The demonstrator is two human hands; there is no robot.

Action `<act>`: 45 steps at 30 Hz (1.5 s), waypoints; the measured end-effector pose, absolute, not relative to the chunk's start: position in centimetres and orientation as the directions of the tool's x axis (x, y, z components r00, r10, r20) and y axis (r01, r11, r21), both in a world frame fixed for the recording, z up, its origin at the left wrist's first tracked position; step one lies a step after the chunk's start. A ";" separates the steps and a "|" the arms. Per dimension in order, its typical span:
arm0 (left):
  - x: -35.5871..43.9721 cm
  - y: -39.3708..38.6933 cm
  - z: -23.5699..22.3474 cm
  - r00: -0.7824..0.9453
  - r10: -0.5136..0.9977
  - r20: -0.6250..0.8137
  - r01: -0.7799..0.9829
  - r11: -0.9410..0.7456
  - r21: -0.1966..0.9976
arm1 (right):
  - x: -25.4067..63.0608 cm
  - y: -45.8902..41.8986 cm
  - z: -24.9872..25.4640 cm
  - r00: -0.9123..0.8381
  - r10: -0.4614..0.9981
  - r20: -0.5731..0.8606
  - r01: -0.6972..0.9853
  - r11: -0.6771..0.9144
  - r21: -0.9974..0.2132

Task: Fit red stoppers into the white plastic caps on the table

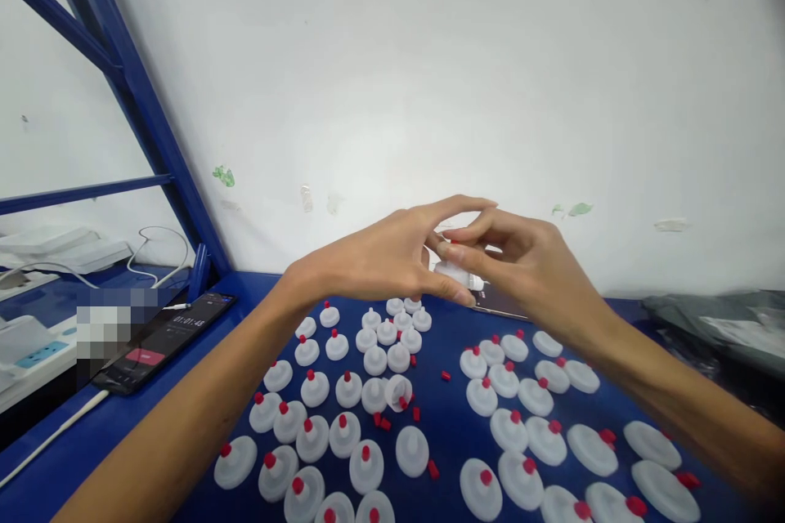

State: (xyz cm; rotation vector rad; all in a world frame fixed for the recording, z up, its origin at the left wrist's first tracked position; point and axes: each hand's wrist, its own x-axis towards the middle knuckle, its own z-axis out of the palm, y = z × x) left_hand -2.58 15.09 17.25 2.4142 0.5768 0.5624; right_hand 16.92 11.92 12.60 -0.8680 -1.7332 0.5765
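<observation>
Seemingly holding white cap (452, 271) in half-curled left hand (386, 257), red tip (455, 243) between pinched right-hand (521, 257) fingertips, over table (440, 400); could slip if misaligned.

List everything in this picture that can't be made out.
Head view:
Held piece: mostly covered by the left hand and right hand.
Dark slab: partly behind the right hand.
Nearest white caps: cut by the bottom edge.
Phone: red button's lettering too small.
Grey bag: cut by the right edge.
</observation>
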 end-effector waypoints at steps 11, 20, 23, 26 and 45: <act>-6.1 16.8 17.4 0.465 0.862 -0.203 0.877 -0.419 0.234 | 19.5 17.0 8.2 -0.400 0.886 0.233 0.667 0.456 -0.589; -6.7 17.8 17.3 0.294 0.863 -0.411 0.953 -0.229 0.201 | 19.6 17.7 6.1 -0.401 0.916 0.033 0.796 0.366 -0.482; -6.6 17.9 17.2 0.301 0.850 -0.432 0.952 -0.242 0.188 | 19.6 17.7 6.1 -0.392 0.920 0.007 0.818 0.351 -0.456; -6.4 17.9 17.1 0.301 0.828 -0.474 0.953 -0.255 0.160 | 19.7 17.8 6.2 -0.398 0.917 0.003 0.833 0.363 -0.419; -3.4 19.0 13.5 0.160 0.803 -0.574 0.969 -0.239 -0.064 | 17.0 13.5 6.0 -0.639 0.758 -0.130 0.762 0.601 -0.241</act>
